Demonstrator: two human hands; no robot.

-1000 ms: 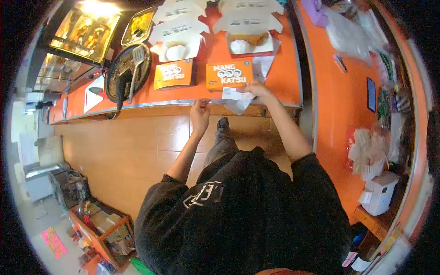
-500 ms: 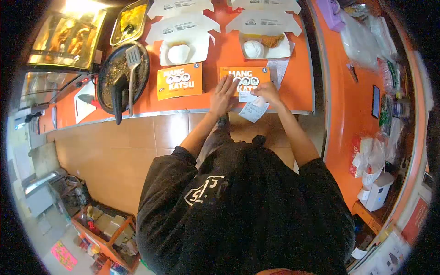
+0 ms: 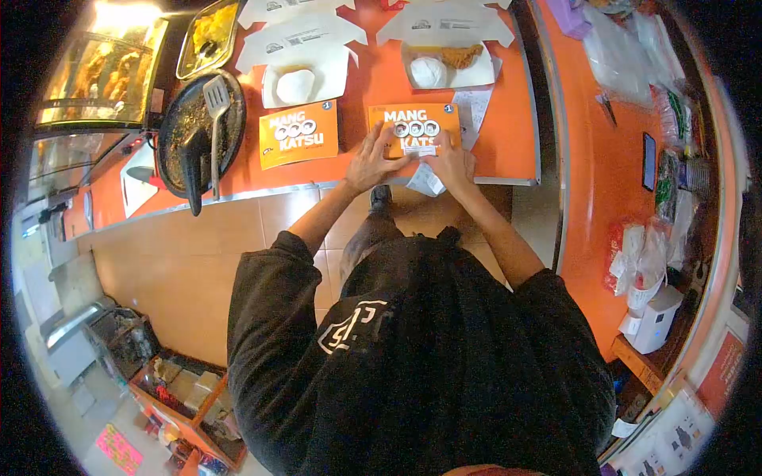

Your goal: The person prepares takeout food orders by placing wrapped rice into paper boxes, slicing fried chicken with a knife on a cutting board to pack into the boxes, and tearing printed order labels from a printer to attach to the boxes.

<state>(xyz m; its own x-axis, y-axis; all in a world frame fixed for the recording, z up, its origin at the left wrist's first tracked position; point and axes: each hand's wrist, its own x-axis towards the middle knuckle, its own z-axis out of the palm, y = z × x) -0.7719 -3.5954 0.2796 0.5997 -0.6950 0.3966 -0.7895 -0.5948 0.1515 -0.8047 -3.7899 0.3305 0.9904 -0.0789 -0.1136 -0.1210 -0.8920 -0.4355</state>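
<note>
An orange printed food box point(image 3: 421, 113) with its lid open sits near the counter's front edge, a small white label point(image 3: 419, 150) on its lower front. My left hand point(image 3: 371, 161) lies on the box's left side with fingers apart, thumb reaching toward the label. My right hand point(image 3: 451, 165) presses the label's right end with its upper fingers. From under that hand a printed paper slip point(image 3: 426, 182) hangs over the counter edge; its lower fingers seem curled on it, partly hidden. Inside the box are a white rice mound point(image 3: 429, 72) and a breaded fried piece point(image 3: 461, 56).
A matching open box point(image 3: 298, 132) with rice stands to the left. Farther left are a dark stone mortar point(image 3: 171, 111), a metal spatula point(image 3: 215, 119) and a tray of yellow food point(image 3: 216, 30). Another paper slip point(image 3: 476, 111) lies beside the right box. A phone point(image 3: 649, 161) rests on the side counter.
My left hand has slid toward the label, and my right hand has moved up onto it, pressing it against the box. Less of the hanging slip shows. The whole view has shifted slightly.
</note>
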